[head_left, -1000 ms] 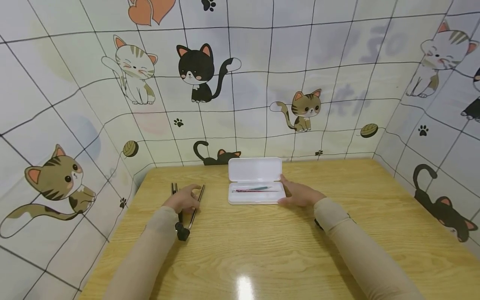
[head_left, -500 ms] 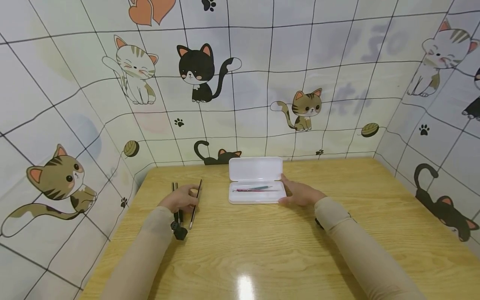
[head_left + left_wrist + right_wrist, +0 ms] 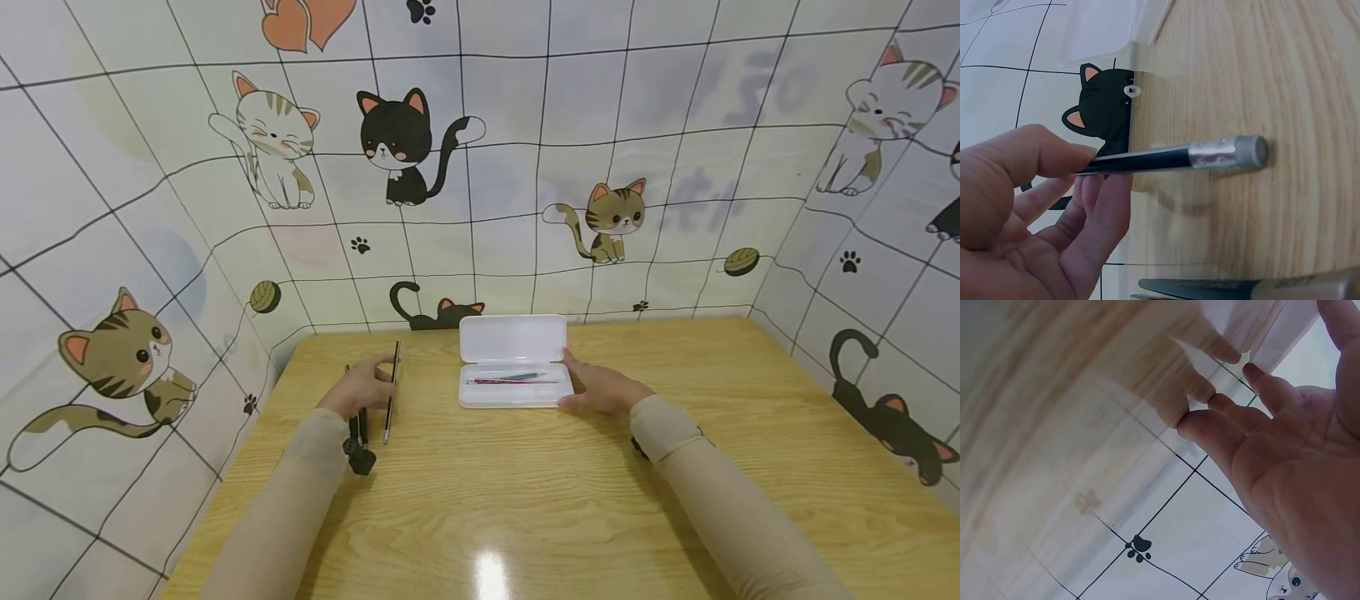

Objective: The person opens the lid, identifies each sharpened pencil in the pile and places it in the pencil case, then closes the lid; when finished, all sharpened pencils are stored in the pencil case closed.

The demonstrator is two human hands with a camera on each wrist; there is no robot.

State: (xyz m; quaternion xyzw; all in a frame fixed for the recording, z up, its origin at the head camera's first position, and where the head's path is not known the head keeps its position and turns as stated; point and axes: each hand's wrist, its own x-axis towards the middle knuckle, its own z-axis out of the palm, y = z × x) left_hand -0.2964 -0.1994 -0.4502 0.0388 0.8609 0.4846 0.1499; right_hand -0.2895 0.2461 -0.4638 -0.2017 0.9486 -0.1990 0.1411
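Note:
In the head view my left hand [image 3: 362, 388] pinches a black pencil [image 3: 393, 392] between thumb and fingertips. The left wrist view shows this pencil [image 3: 1160, 159] with its silver ferrule and grey eraser pointing away from the hand, above the table. Dark slim items [image 3: 363, 425] lie under and beside that hand, partly hidden by it. My right hand [image 3: 603, 389] rests against the right side of an open white pencil case [image 3: 513, 400], thumb at its front corner and fingers farther back. Inside the case lie a green pencil [image 3: 528, 376] and a reddish one [image 3: 498, 382].
A wood-patterned table [image 3: 480, 483] carries everything. Behind it and at both sides stand cat-printed walls [image 3: 495, 167]. The case's raised lid [image 3: 513, 339] stands near the back wall. A dark, blurred slim item [image 3: 1197, 288] lies along the bottom of the left wrist view.
My left hand has lifted the black pencil, turned it more upright in view and moved it slightly away from the dark items. The right hand stays at the case.

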